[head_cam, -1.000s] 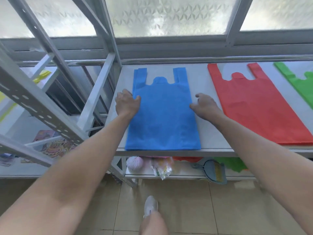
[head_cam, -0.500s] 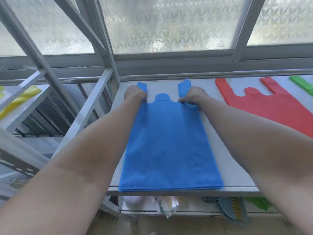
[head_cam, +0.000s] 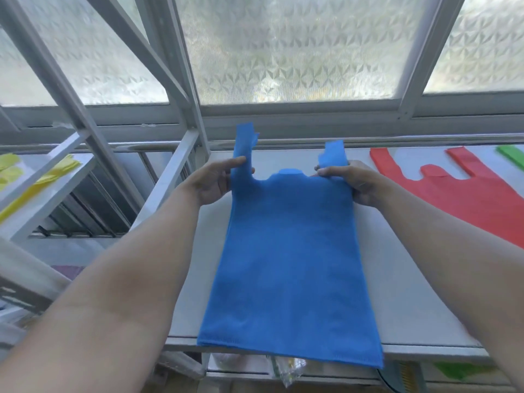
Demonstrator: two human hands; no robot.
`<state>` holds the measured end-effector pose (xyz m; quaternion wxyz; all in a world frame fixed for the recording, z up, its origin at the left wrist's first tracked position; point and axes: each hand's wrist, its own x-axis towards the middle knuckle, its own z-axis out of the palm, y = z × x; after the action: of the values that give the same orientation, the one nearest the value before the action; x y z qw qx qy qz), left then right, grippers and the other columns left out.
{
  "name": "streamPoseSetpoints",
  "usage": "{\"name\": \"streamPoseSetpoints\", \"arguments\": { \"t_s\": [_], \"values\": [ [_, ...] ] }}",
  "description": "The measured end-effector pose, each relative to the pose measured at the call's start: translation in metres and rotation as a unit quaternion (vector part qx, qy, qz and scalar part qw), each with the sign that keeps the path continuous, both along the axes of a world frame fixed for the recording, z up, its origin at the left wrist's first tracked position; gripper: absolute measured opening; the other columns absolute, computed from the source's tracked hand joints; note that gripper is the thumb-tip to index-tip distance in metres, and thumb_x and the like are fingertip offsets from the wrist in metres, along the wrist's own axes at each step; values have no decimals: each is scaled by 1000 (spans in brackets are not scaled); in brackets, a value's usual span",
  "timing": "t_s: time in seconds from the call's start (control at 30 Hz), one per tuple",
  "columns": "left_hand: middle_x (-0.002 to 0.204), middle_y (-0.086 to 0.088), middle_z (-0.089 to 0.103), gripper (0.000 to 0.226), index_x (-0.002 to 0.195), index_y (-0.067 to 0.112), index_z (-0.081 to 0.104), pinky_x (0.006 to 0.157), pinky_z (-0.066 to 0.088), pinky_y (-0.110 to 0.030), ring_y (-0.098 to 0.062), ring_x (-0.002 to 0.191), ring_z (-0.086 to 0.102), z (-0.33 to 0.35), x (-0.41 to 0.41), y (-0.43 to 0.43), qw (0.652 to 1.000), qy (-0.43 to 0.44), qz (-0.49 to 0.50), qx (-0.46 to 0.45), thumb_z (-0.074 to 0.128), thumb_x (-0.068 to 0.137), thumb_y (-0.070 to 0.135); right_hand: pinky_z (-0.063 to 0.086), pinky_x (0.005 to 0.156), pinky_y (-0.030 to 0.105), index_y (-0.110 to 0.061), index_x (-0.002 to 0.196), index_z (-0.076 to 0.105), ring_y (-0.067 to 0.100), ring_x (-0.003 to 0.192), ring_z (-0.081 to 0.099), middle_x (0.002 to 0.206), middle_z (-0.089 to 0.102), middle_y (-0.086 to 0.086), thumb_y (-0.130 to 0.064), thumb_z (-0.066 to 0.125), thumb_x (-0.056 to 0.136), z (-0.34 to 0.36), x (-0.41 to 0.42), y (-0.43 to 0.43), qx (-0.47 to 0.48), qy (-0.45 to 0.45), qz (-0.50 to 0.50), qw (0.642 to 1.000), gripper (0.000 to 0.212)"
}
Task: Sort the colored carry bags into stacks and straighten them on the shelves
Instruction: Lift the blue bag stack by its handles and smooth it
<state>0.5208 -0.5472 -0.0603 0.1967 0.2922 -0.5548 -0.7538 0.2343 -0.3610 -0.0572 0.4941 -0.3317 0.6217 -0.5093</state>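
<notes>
Head view: the left hand (head_cam: 215, 181) pinches the blue bag (head_cam: 289, 259) by its left handle, and the right hand (head_cam: 351, 180) grips the right handle, both handles raised. The bag runs down the shelf (head_cam: 411, 307), its near edge overhanging, with a red bag (head_cam: 467, 194) flat to its right.

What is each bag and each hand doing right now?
blue bags: top end lifted, bottom overhanging the shelf edge.
left hand: pinches the left handle.
right hand: grips the right handle.
red bags: flat on the shelf.
yellow bags: lying at far left.
</notes>
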Motion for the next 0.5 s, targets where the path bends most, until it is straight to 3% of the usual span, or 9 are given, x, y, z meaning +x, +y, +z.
{"name": "streamPoseSetpoints", "arguments": {
  "t_s": [0.13, 0.23, 0.3, 0.4, 0.5],
  "values": [
    [92, -1, 70, 18, 111, 16, 73, 75, 58, -26, -14, 90, 70, -2, -8, 10, 1000, 12, -18, 3, 63, 99, 24, 51, 100, 42, -12, 133, 62, 24, 105, 70, 116, 73, 5, -13, 56, 98, -1, -4, 0, -13, -125, 23, 992, 35],
    [113, -10, 74, 29, 114, 8, 73, 86, 57, -28, -18, 109, 71, 8, -18, 14, 1000, 19, -18, 11, 52, 102, 23, 53, 99, 42, -12, 133, 62, 25, 112, 70, 103, 69, 8, -12, 50, 100, 4, -1, -4, -52, -185, 15, 981, 35],
    [111, -10, 74, 35, 101, 7, 78, 96, 53, -31, -23, 115, 69, 14, -22, 10, 998, 48, -20, 26, 46, 100, 20, 57, 94, 43, -13, 133, 64, 27, 118, 69, 98, 67, 7, -15, 49, 104, 10, -1, -7, -70, -198, 21, 977, 33],
    [85, -1, 64, 14, 90, 13, 62, 87, 52, -31, -23, 88, 65, 23, -27, 5, 997, 56, -35, 27, 53, 97, 22, 57, 92, 43, -17, 132, 65, 28, 110, 70, 99, 65, 7, -19, 52, 105, 20, -6, -12, -76, -185, 36, 979, 30],
    [77, 1, 46, 24, 109, 14, 58, 78, 50, -30, -16, 69, 53, 27, -31, 3, 997, 53, -52, 16, 69, 96, 31, 54, 91, 43, -16, 143, 56, 28, 94, 66, 93, 60, 8, -14, 52, 104, 27, -9, -18, -81, -189, 49, 977, 40]
  ]
}}
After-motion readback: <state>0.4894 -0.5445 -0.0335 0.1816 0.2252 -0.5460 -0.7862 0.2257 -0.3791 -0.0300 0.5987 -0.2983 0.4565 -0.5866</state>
